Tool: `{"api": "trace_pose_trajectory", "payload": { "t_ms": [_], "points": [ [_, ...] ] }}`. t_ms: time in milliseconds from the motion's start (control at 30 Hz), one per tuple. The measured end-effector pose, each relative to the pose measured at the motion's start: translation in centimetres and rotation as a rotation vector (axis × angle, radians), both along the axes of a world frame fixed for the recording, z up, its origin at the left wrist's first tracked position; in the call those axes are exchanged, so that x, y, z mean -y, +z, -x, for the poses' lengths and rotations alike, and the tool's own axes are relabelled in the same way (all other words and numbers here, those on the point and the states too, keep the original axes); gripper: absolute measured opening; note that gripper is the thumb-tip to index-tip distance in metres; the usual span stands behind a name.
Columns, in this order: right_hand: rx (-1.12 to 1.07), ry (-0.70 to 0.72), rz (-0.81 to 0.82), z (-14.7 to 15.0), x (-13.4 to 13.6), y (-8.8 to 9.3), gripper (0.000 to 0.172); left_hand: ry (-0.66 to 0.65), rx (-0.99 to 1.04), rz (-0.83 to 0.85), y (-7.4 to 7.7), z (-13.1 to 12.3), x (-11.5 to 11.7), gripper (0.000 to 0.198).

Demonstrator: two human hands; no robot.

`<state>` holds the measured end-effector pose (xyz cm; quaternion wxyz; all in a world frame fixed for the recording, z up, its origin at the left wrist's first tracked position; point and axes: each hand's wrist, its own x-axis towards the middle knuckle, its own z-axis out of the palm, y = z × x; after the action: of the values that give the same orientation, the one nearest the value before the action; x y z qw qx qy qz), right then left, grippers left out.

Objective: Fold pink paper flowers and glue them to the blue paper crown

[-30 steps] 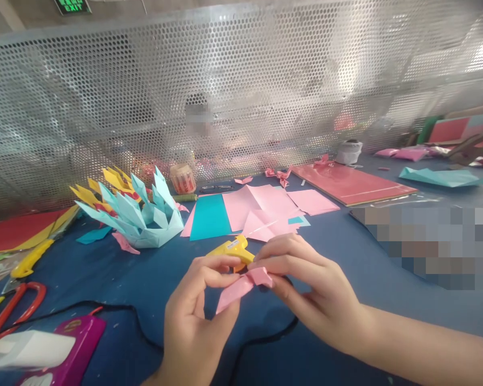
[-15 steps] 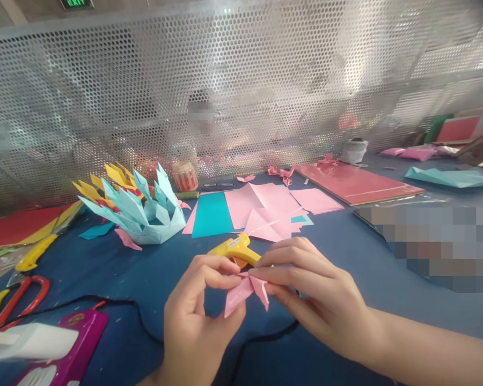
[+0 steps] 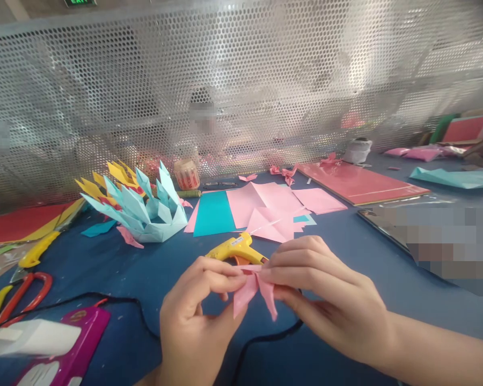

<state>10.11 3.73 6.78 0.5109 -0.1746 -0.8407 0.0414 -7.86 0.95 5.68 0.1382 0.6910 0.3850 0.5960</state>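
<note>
A small folded pink paper piece is pinched between both hands above the blue table, two pointed flaps hanging down from its folded top. My left hand grips its left side with thumb and fingertips. On the right side, my right hand holds it, fingers on top and thumb below. Just behind the hands lies a yellow glue gun, its handle partly hidden by my right fingers. Pink paper sheets and a teal sheet are spread beyond it.
To the left stands a light-blue folded paper crown, with yellow folded pieces behind. Scissors and a purple power strip with a white plug lie front left; a black cable crosses the table. A red board and a dark-edged device lie right.
Both hands still hold the pink paper piece, which has opened a little, its flaps spreading further apart and its top edge showing more. The view has shifted slightly.
</note>
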Motion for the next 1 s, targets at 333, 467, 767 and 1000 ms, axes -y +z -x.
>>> {"api": "trace_pose_trajectory", "payload": {
  "t_ms": [333, 467, 767, 1000],
  "points": [
    [-0.025, -0.009, -0.012, 0.21, 0.03, 0.17, 0.022, -0.068, 0.18, 0.129, 0.01, -0.33, 0.07, 0.021],
    [-0.004, -0.047, -0.042, -0.11, -0.07, 0.12, 0.02, -0.04, 0.126, 0.094, -0.09, -0.27, 0.16, 0.022],
    [0.061, -0.125, -0.127, -0.37, -0.03, 0.49, 0.017, -0.005, -0.05, -0.041, -0.51, 0.24, 0.54, 0.028],
    [0.057, -0.092, -0.056, -0.19, -0.08, 0.4, 0.021, 0.025, -0.129, -0.106, -0.34, 0.33, 0.49, 0.028]
  ]
}}
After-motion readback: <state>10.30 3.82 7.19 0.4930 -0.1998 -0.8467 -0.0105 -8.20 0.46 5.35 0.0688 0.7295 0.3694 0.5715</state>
